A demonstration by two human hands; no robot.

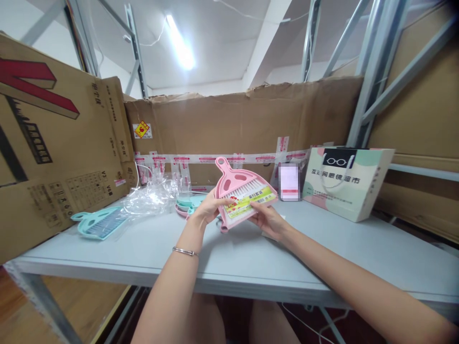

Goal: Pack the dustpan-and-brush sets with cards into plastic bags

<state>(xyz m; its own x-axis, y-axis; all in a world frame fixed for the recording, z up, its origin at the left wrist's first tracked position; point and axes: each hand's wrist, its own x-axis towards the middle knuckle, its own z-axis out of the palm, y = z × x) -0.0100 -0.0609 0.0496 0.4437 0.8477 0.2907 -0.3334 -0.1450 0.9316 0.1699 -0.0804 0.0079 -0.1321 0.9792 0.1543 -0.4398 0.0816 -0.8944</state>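
A pink dustpan and brush set is held up above the grey table, its handle pointing up and left. White bristles and a yellow-green label face me. My left hand grips its left edge, thumb lying on the label. My right hand holds the lower right edge, with the thumb on the front and the other fingers behind. Behind my left hand lie more dustpan sets, turquoise and pink, partly hidden. At the left a turquoise dustpan and brush set lies on the table, next to clear plastic.
Crumpled clear plastic bags lie at the left of the table. A phone-like screen leans at the back, beside a paper gift bag. Large cardboard boxes stand left and behind; metal shelf posts rise at the sides.
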